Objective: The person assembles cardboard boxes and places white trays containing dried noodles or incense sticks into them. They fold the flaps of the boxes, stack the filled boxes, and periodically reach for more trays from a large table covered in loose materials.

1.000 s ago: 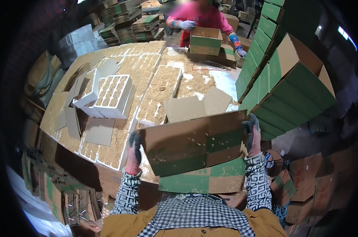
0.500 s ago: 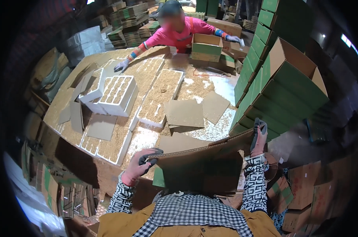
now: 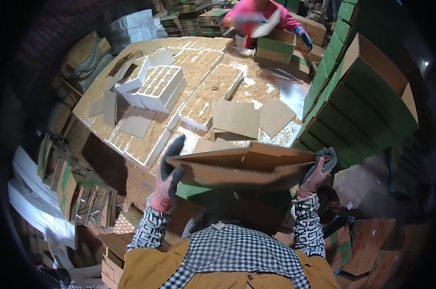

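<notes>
A green and brown cardboard box is held in front of my body, its top partly spread into a narrow gap. My left hand, in a grey and pink glove, cups the box's left end, fingers pointing up and thumb on the near side. At the other end my right hand wraps its gloved fingers round the upper corner. The box's lower part is in shadow.
Sawdust-covered white foam trays fill the table ahead, with cardboard sheets on them. Tall green boxes stand stacked on the right. A co-worker in pink holds a pale sheet beside an open box. Flattened cartons lie lower left.
The box's top edges have parted, from nearly flat to a narrow opening. My left hand has turned, its fingers now upright. The co-worker's arm has left the table and lifted a pale sheet.
</notes>
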Motion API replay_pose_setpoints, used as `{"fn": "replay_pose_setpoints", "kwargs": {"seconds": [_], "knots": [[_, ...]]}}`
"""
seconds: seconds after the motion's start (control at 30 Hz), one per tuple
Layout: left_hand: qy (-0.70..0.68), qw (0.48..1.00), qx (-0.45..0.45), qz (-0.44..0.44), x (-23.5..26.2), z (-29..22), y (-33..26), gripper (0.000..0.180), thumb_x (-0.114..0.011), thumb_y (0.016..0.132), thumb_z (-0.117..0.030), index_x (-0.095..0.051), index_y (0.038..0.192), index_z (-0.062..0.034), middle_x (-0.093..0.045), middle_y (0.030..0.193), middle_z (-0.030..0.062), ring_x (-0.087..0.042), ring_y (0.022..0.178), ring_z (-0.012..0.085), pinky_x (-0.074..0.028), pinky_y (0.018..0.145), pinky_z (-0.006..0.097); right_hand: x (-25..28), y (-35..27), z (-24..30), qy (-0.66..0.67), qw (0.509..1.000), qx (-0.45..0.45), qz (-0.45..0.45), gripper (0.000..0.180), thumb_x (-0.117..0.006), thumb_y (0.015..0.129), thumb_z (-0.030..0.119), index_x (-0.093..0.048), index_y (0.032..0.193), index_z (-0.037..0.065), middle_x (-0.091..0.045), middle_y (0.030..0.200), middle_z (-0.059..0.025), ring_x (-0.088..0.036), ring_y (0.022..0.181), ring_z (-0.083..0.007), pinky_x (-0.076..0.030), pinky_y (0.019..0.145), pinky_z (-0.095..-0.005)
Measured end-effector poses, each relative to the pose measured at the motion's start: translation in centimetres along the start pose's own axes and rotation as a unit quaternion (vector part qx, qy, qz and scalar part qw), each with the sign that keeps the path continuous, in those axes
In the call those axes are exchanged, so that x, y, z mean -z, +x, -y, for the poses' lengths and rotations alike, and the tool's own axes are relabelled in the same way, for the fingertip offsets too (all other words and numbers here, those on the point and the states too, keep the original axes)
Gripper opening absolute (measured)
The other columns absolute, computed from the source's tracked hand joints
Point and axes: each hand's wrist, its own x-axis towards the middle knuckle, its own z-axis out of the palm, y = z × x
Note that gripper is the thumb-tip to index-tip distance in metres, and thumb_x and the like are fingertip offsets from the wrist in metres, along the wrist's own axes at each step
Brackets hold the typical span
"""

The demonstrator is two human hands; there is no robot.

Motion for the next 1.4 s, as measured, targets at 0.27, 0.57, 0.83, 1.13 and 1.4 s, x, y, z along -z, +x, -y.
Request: {"fn": "replay_pose_setpoints", "kwargs": {"seconds": [0.27,0.57,0.83,1.13,1.4], "knots": [[0.101,0.976,0.034,0.191,-1.2,-0.6,-3.3,0.084,-0.071,0.07,-0.05,-0.045,0.134,-0.0011,-0.041,0.14,0.0182,-0.033,0.135,0.0282,-0.022,0.111,0.043,-3.0,-3.0,1.4,0.001,0.947,-0.038,0.32,0.08,-0.065,0.069,0.008,-0.031,0.141,0.002,-0.04,0.138,-0.017,-0.036,0.129,-0.027,-0.025,0.11,-0.0404],[0.196,0.94,0.033,0.278,-2.9,-1.7,-2.3,0.088,-0.072,0.071,-0.036,-0.03,0.143,-0.0065,-0.03,0.146,0.0193,-0.03,0.134,0.0357,-0.021,0.112,0.046,-5.2,-1.5,-0.6,-0.359,0.819,0.148,0.422,0.075,-0.08,0.063,0.034,-0.048,0.128,0.013,-0.036,0.131,-0.0272,-0.033,0.123,-0.0444,-0.029,0.105,-0.0482],[-0.172,0.861,0.422,0.227,4.4,6.0,-3.9,0.069,-0.064,0.088,-0.025,-0.03,0.142,-0.001,-0.045,0.138,0.0099,-0.044,0.124,0.0157,-0.036,0.104,0.027,6.1,-6.5,6.2,-0.318,0.446,0.249,0.798,0.065,-0.08,0.053,0.044,-0.061,0.113,0.026,-0.041,0.134,-0.0116,-0.034,0.128,-0.0387,-0.016,0.108,-0.0625],[0.108,0.968,0.129,0.186,3.7,2.6,1.4,0.088,-0.062,0.08,-0.044,-0.021,0.146,-0.0012,-0.032,0.146,0.0174,-0.032,0.134,0.0273,-0.028,0.109,0.04,7.8,-1.8,-10.3,0.03,0.818,-0.495,0.292,0.043,-0.048,0.095,0.034,-0.049,0.127,0.005,-0.06,0.112,-0.0087,-0.058,0.096,-0.0245,-0.048,0.082,-0.035],[0.051,0.965,0.238,0.095,3.5,10.8,0.1,0.067,-0.066,0.081,-0.044,-0.045,0.133,-0.0081,-0.051,0.124,0.0237,-0.05,0.114,0.0377,-0.04,0.099,0.044,-2.7,-7.6,1.0,-0.429,0.813,-0.083,0.384,0.075,-0.066,0.084,0.019,-0.024,0.146,0.008,-0.04,0.139,-0.0201,-0.042,0.125,-0.0315,-0.037,0.101,-0.0362]]}}
